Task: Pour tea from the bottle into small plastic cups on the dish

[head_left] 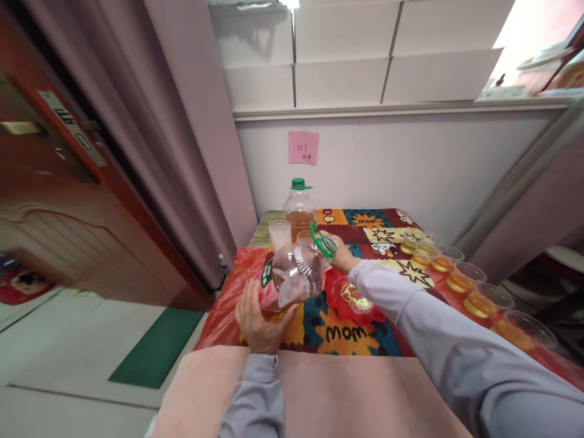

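Observation:
A large clear plastic jug with a pink-and-green label lies tilted in front of me, its mouth toward the upper right. No liquid shows in it. My left hand grips its lower end, thumb and fingers around the base. My right hand is at the neck, beside the green ring handle; its fingers are partly hidden there. Below the neck, on the table, is a red scalloped dish with a gold print. Behind the jug stand some clear plastic cups.
Another jug with a green cap and amber liquid stands at the back. Several cups of amber drink line the table's right side. Red plastic sheeting covers the left edge. A patterned cloth lies underneath. A wooden door is at left.

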Demonstrator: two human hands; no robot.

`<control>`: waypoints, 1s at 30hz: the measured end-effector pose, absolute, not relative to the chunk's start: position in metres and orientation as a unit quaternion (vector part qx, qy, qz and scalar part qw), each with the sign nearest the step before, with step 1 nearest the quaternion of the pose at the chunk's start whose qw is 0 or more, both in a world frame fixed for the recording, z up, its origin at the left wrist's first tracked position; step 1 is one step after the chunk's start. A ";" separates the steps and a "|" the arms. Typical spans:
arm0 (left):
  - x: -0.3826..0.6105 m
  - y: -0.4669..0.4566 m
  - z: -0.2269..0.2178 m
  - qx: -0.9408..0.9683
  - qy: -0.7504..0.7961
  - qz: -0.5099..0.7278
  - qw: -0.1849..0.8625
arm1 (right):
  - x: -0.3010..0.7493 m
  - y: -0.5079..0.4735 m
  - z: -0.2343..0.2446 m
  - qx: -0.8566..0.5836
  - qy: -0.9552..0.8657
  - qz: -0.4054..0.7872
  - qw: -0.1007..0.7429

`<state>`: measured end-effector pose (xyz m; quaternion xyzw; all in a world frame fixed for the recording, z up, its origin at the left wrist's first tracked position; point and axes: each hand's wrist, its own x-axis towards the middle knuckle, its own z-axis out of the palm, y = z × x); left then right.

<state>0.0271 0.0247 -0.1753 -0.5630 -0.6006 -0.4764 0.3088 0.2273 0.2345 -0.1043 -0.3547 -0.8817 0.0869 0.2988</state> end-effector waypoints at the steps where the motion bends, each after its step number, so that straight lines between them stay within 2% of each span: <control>1: 0.027 0.025 -0.176 -0.560 -0.600 -0.481 0.308 | 0.228 0.233 -0.101 -0.357 -0.875 0.091 0.313; 9: 0.031 0.029 -0.178 -0.548 -0.599 -0.495 0.309 | 0.268 0.215 -0.062 -0.389 -0.793 0.082 0.461; 11: 0.030 0.029 -0.177 -0.554 -0.597 -0.488 0.313 | 0.292 0.203 -0.061 -0.401 -0.783 0.069 0.471; 17: 0.028 0.031 -0.178 -0.563 -0.596 -0.481 0.312 | 0.355 0.156 -0.107 -0.412 -0.860 0.039 0.298; 19: 0.027 0.032 -0.179 -0.560 -0.599 -0.484 0.305 | 0.364 0.145 -0.126 -0.416 -0.868 0.034 0.268; 23: 0.028 0.033 -0.181 -0.554 -0.600 -0.495 0.296 | 0.369 0.137 -0.147 -0.436 -0.865 0.032 0.247; 30: 0.028 0.036 -0.183 -0.553 -0.593 -0.512 0.283 | 0.373 0.129 -0.148 -0.425 -0.870 0.034 0.247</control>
